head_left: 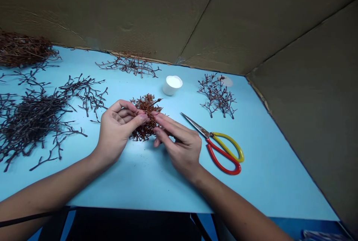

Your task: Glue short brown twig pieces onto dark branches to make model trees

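Note:
Just above a small heap of short reddish-brown twig bits, my two hands meet near the middle of the table. My left hand is closed in a pinch, thumb against forefinger, on a thin brown twig; its dark knobbed end shows past the fingers. Most of that twig is hidden by the fingers or blends into the heap. Close against the left fingertips, my right hand has its forefinger stretched out, with the thumb lower and apart. Right of this hand lie scissors with one yellow and one red handle, blades partly crossed.
A large pile of dark branching twigs covers the left side. Reddish stalks fill the far left corner, and thinner ones lie by the back wall. A white cup stands behind the heap; more twigs lie beside a whitish disc.

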Tool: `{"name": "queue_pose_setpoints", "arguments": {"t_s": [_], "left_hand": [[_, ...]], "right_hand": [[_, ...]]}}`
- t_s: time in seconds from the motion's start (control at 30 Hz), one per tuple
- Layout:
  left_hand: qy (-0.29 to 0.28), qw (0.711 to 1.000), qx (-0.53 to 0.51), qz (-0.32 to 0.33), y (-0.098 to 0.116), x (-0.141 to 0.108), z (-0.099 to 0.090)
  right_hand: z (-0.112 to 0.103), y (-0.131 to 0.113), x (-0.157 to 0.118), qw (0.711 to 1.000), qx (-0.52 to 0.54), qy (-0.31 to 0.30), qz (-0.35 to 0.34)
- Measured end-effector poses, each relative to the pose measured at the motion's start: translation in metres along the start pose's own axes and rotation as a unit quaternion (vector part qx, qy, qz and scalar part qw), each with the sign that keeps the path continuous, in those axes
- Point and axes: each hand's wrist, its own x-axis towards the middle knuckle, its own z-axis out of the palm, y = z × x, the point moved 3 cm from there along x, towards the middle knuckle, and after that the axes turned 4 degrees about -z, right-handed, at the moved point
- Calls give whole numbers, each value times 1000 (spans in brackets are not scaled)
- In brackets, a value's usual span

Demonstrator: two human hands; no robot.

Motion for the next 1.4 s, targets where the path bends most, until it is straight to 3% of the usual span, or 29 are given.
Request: {"name": "queue_pose_setpoints", "arguments": {"t_s": [0.27, 0.53, 0.67, 0.8, 1.1, 1.23, 1.3, 1.4], "left_hand": [[4, 1000, -8, -3, 3, 1, 2], [-7, 1000, -14, -14, 4, 3, 2], [-20, 999, 10, -26, 6, 3, 3], [-45, 996, 73, 7, 10, -1, 6], [-117, 975, 179, 58, 9, -8, 10], [-120, 967, 207, 85, 11, -6, 8], [-105, 972, 192, 84, 11, -4, 5], [-84, 978, 176, 77, 10, 0, 0]], "right_hand": [[-1, 3, 1, 1000, -22, -15, -8], [1, 2, -1, 999, 3, -27, 28], [-6, 2, 5, 998, 11, 22, 59], [-17, 2, 14, 995, 15, 83, 61], [-25, -5, 20, 994, -3, 82, 70], [-67, -11, 37, 990, -27, 128, 55], [-104, -14, 50, 986, -83, 134, 60], [-163, -15, 72, 971, -203, 81, 101]]}}
